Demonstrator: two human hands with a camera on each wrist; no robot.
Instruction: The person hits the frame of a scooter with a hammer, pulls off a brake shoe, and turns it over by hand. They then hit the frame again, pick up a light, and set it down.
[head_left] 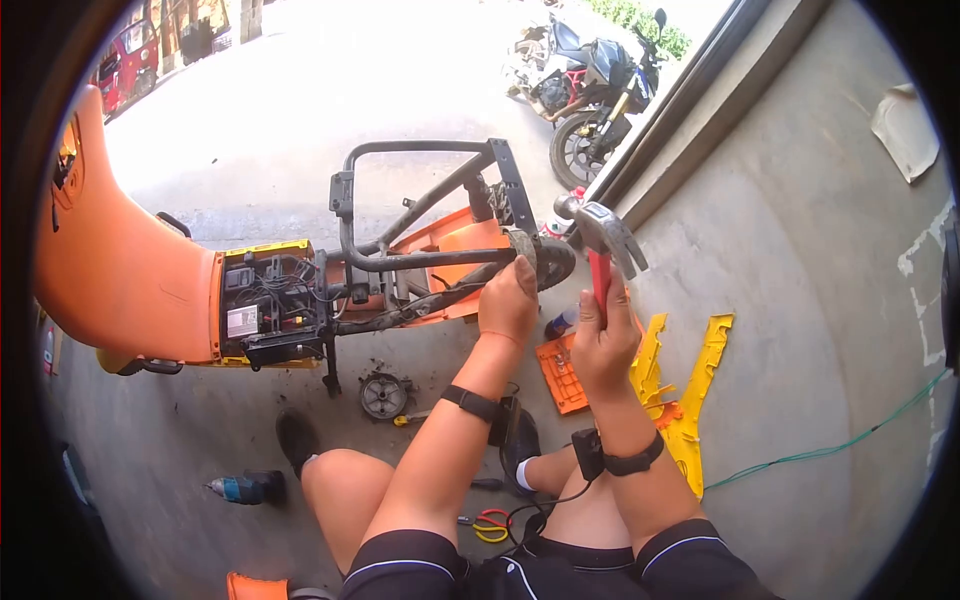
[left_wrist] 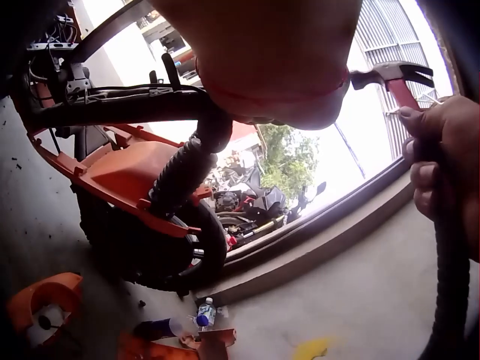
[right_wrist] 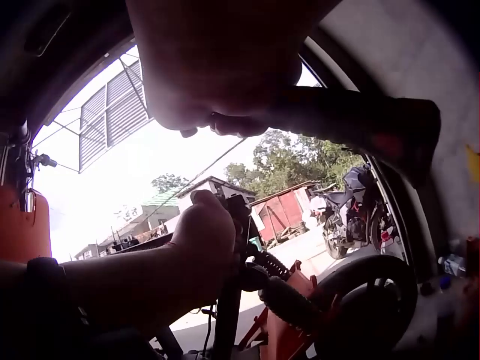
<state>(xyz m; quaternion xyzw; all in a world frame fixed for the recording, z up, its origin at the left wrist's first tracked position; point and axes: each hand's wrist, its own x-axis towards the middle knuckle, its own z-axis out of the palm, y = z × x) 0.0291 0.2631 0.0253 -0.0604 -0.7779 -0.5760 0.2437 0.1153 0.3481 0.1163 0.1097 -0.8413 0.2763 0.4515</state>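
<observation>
My right hand grips a claw hammer by its handle, with the metal head up and the claw toward the right. In the left wrist view the same hammer shows its red neck and dark grip. My left hand holds the rear end of the bare, dark scooter frame, thumb on top beside a greyish metal piece. Its other fingers are mostly hidden. Under the frame are an orange fender, a shock absorber and the rear wheel.
The scooter's orange body lies to the left. On the floor are a wheel hub, a cordless drill, red-and-yellow-handled pliers, yellow panels and an orange panel. A green cord runs right. A motorcycle stands outside.
</observation>
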